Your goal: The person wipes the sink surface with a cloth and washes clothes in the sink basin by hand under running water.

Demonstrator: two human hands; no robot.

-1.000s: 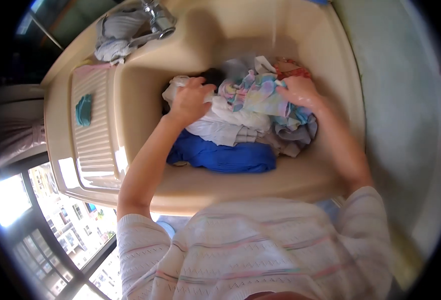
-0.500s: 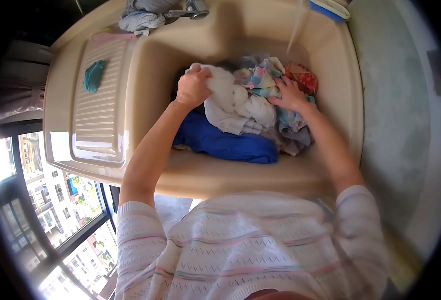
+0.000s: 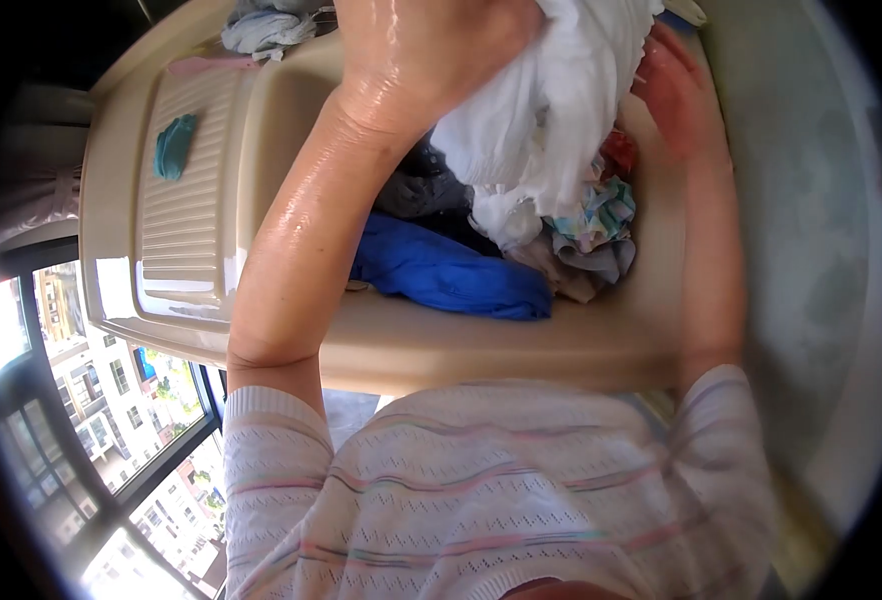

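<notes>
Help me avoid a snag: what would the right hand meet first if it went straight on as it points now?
Most likely the right hand would meet the white cloth beside it; blur and unclear depth hide whether they already touch.

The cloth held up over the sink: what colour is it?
White; the cloth shows best in the head view.
</notes>
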